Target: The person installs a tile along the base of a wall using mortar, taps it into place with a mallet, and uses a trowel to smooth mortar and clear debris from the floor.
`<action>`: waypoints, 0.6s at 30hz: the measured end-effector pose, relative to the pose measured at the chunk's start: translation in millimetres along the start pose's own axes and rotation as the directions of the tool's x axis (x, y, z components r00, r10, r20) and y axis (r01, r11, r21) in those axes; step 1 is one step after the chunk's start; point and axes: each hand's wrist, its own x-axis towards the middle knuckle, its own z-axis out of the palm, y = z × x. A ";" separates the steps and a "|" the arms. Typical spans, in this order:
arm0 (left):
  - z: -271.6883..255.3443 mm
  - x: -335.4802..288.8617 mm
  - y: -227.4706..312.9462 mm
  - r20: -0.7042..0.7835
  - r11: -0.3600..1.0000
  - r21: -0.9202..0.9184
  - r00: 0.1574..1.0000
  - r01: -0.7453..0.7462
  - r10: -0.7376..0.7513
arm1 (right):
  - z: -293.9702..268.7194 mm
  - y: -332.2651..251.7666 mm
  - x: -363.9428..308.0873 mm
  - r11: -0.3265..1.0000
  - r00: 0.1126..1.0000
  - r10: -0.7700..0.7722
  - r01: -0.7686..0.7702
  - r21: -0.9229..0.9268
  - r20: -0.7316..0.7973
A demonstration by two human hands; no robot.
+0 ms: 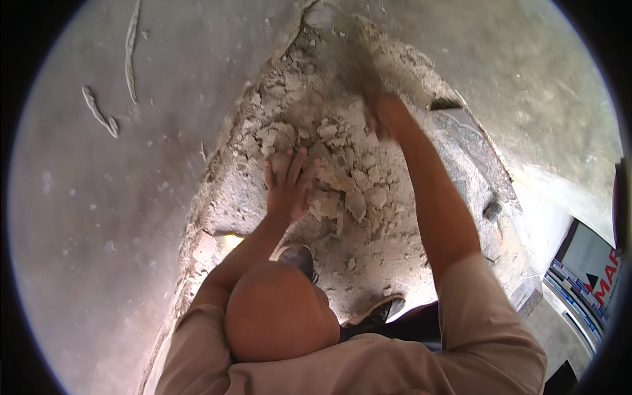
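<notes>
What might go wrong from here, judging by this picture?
The bare left hand, spread over jagged rubble, could get scraped. The right hand is blurred, suggesting quick movement, which might send bits flying. A loose lump beside the right shoe may make footing unsteady.

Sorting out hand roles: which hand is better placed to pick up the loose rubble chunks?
Probably the left hand: it is spread open right by the rubble chunks. The right hand is farther up and motion-blurred; whether it holds something can't be told.
</notes>
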 end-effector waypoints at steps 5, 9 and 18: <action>-1.7 -13.9 -0.2 0.069 0.995 0.085 0.996 0.056 -0.062 | 11.7 12.9 -6.4 0.866 0.962 -0.269 0.225 -0.447 -0.037; -3.8 -18.1 -6.7 -0.035 0.998 0.047 0.998 0.052 -0.051 | 9.6 42.2 -16.1 0.915 0.958 -0.271 0.288 -0.283 0.097; -6.2 -8.2 -0.9 0.021 0.998 0.044 0.999 0.034 -0.035 | 66.3 -3.2 -43.2 0.831 0.922 -0.363 0.387 -0.399 0.138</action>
